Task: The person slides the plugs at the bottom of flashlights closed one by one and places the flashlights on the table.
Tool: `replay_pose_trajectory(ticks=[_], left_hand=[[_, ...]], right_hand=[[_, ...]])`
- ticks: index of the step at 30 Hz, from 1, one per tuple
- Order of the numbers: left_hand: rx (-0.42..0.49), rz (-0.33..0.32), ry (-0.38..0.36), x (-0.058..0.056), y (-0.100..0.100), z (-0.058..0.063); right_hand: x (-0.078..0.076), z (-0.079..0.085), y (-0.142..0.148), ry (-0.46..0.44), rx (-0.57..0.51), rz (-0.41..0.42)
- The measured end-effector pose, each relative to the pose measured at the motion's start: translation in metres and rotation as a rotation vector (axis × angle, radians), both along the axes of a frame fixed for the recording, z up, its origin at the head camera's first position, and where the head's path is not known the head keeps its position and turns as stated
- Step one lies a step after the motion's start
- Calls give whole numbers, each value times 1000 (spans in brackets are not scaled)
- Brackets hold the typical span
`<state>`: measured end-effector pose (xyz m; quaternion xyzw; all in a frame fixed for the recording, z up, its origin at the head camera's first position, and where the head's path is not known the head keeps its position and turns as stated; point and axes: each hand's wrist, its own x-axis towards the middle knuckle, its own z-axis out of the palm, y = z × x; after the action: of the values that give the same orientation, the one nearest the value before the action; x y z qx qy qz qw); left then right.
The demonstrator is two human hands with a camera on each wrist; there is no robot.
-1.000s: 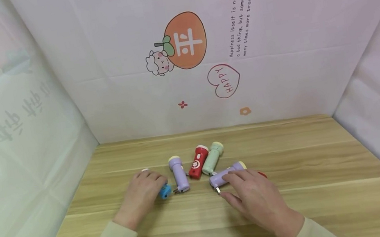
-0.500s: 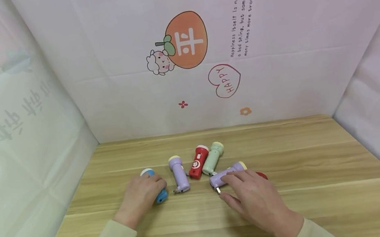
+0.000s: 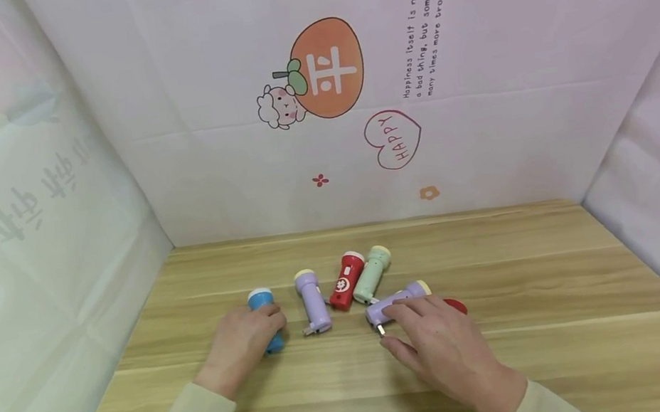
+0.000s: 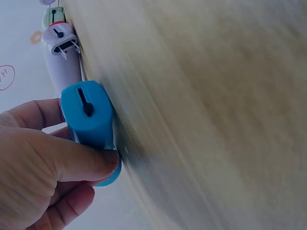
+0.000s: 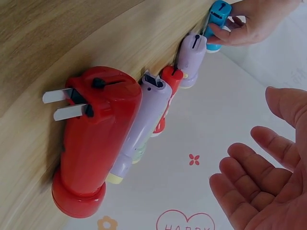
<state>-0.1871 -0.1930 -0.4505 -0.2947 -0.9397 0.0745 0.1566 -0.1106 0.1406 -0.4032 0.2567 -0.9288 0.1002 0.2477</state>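
My left hand point(image 3: 241, 342) pinches a blue flashlight point(image 3: 260, 299) with a white head on the table's left; in the left wrist view, thumb and fingers clasp its sides, with the slotted end facing the camera. Over the right side hovers my right hand point(image 3: 450, 352), fingers spread loosely. Below its fingertips in the head view is a purple flashlight point(image 3: 379, 313) with metal plug prongs out. A red flashlight point(image 5: 98, 143), prongs also out, lies nearest the right wrist camera; the hand mostly hides it in the head view. The right palm shows empty in the right wrist view.
Between the hands lie another purple flashlight point(image 3: 315, 308) with prongs out, a red one point(image 3: 349, 269) with a white mark, and a pale green one point(image 3: 373, 275) beside it. Printed white cloth point(image 3: 222, 180) stands behind and along both sides of the wooden table point(image 3: 504, 243).
My left hand has shifted slightly left and turned the blue flashlight, so its white head now points away toward the back. The right hand stays nearly in place.
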Motion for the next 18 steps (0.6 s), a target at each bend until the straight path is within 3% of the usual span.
replay_pose_trajectory(ticks=[11, 15, 18], left_hand=[[25, 22, -2, 4, -3, 1], [34, 42, -42, 6, -4, 3], [78, 81, -142, 7, -3, 6]], right_hand=[[0, 0, 0, 17, -7, 11], [0, -1, -1, 12, -6, 9], [-1, -1, -1, 7, -8, 8]])
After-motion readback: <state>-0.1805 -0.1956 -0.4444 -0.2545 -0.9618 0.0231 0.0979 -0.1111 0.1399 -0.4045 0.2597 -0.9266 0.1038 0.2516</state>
